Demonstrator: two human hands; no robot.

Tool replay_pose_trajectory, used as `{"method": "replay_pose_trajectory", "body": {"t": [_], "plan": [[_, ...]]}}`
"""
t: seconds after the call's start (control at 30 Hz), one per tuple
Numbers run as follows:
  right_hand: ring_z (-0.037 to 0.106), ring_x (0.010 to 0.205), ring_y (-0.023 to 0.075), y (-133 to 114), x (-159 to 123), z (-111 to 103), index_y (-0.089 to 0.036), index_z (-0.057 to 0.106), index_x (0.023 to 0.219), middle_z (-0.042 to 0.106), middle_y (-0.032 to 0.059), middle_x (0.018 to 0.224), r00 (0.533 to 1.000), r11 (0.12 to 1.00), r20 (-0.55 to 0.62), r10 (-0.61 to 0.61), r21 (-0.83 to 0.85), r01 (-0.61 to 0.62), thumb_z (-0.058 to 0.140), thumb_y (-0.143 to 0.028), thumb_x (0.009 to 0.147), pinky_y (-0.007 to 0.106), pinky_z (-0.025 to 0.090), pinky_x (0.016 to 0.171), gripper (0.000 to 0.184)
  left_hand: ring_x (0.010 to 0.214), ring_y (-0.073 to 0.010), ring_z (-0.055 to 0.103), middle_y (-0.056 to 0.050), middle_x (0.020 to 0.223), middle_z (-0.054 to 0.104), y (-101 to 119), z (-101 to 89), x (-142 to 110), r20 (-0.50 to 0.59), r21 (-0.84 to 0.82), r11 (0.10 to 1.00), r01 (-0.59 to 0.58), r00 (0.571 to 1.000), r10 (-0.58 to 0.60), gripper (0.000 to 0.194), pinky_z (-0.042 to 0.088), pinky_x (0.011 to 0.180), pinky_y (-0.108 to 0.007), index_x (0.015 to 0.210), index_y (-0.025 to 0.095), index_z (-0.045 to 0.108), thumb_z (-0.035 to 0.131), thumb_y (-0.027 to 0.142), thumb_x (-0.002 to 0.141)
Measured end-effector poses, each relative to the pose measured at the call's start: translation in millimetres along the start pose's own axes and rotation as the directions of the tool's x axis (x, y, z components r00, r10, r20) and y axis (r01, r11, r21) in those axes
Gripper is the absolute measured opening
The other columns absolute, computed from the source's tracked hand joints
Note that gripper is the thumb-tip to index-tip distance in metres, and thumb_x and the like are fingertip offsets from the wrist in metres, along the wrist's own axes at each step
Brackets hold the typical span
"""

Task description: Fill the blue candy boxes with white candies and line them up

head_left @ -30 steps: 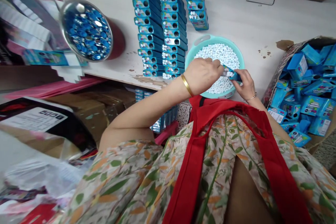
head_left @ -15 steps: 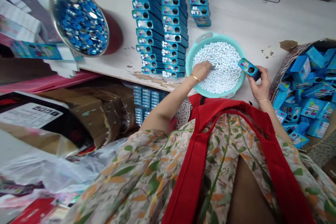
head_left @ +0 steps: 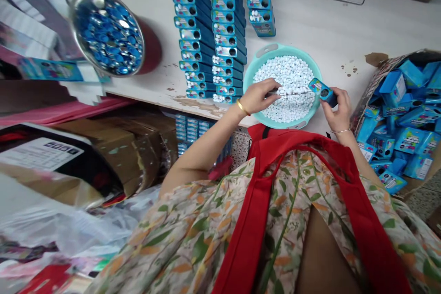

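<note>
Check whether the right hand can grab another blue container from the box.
Probably not as things stand: the right hand is holding one blue container, though the box beside it is open.

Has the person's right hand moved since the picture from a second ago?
Yes, to the right. Judged against the turquoise basin, the right hand, holding a blue box, is now farther out from the middle than it was then.
</note>
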State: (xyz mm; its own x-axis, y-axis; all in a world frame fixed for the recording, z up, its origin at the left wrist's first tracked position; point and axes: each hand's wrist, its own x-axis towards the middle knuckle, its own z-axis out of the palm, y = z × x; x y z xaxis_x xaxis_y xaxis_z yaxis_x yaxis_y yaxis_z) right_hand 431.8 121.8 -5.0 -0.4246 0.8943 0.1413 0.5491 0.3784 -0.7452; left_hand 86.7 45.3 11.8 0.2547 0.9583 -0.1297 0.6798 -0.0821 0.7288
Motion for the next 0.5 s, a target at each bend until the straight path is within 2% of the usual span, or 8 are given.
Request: {"method": "replay_pose_trajectory", "body": {"t": [0.1, 0.2, 0.3, 0.4, 0.5], "plan": [[0.072, 0.122, 0.0358, -8, 3, 13, -0.025, 0.067, 0.139, 0.073, 0.0155, 0.127, 0.995, 0.997, 0.058, -0.075, 0.007, 0.075, 0.065, -0.048, 0.103, 0.061, 0.064, 0.11, 0.044, 0.108, -0.0267, 0.07, -0.012, 0.116, 0.074, 31, -34.6, -2, 0.022, 0.114, 0.992, -0.06, 0.998, 0.058, 0.033, 0.057, 0.095, -0.04, 0.128, 0.02, 0.069, 0.056, 0.043, 0.109], [0.071, 0.125, 0.0364, -14, 6, 25, -0.026, 0.066, 0.142, 0.074, 0.0153, 0.131, 0.987, 0.995, 0.121, -0.104, 0.014, 0.103, 0.062, -0.046, 0.104, 0.061, 0.064, 0.111, 0.043, 0.109, -0.029, 0.071, -0.01, 0.112, 0.072, 58, -54.0, 5, 0.065, 0.238, 0.969, -0.069, 0.996, 0.055, 0.028, 0.058, 0.094, -0.043, 0.124, 0.021, 0.072, 0.057, 0.037, 0.107], [0.07, 0.126, 0.0366, -17, 6, 32, -0.027, 0.066, 0.144, 0.074, 0.0154, 0.133, 0.982, 0.993, 0.146, -0.121, 0.012, 0.12, 0.061, -0.045, 0.104, 0.062, 0.063, 0.113, 0.044, 0.109, -0.0309, 0.072, -0.01, 0.106, 0.07, 82, -61.2, 12, 0.093, 0.328, 0.942, -0.067, 0.995, 0.038, 0.026, 0.058, 0.095, -0.047, 0.119, 0.02, 0.074, 0.055, 0.03, 0.106], [0.07, 0.126, 0.0364, -17, 6, 35, -0.026, 0.066, 0.145, 0.074, 0.0156, 0.132, 0.979, 0.991, 0.154, -0.134, 0.019, 0.133, 0.059, -0.045, 0.105, 0.063, 0.063, 0.114, 0.044, 0.108, -0.0309, 0.071, -0.011, 0.1, 0.068, 104, -61.5, 15, 0.096, 0.351, 0.933, -0.077, 0.994, 0.045, 0.03, 0.058, 0.096, -0.05, 0.116, 0.019, 0.074, 0.046, 0.025, 0.109], [0.07, 0.126, 0.0361, -13, 4, 37, -0.027, 0.066, 0.145, 0.074, 0.0153, 0.132, 0.979, 0.991, 0.153, -0.131, 0.015, 0.13, 0.059, -0.044, 0.105, 0.063, 0.063, 0.113, 0.044, 0.11, -0.0313, 0.071, -0.01, 0.099, 0.066, 113, -60.6, 13, 0.061, 0.332, 0.94, -0.074, 0.997, 0.057, 0.032, 0.057, 0.099, -0.051, 0.115, 0.02, 0.073, 0.042, 0.027, 0.113]]}}
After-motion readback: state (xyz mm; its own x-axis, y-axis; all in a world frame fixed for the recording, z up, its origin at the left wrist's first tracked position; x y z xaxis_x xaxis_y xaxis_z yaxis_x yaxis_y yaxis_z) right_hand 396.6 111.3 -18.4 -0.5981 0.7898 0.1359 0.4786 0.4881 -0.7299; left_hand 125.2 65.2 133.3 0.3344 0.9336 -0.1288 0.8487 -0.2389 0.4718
